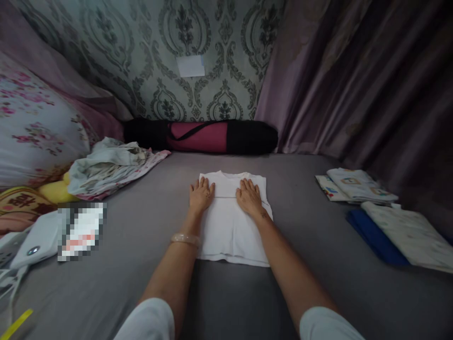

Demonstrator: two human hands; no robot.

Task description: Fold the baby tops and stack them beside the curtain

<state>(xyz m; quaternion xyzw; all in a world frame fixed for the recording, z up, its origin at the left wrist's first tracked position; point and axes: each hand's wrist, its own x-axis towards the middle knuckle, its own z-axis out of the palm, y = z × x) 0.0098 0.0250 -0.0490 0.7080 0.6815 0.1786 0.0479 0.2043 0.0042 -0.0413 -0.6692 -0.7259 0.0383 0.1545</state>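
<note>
A small white shirt [226, 222] lies spread on the grey bed sheet [300, 236], its neckline at the far side and its hem toward me. Across its upper part runs a horizontal crease or seam. My left hand [201, 193] rests flat on the shirt's upper left edge, fingers stretched out. On the upper right part, my right hand [248, 196] presses down flat with its fingers extended. Neither hand grips the cloth. A pale bangle [184, 239] circles my left wrist.
Folded clothes [357, 184] and a second folded pile [406, 231] with a blue piece lie right. At left are a heap of clothes [113, 160], a floral pillow [38, 123] and a white device [38, 241] with a cable. A black and maroon long bag [198, 137] lies along the wall.
</note>
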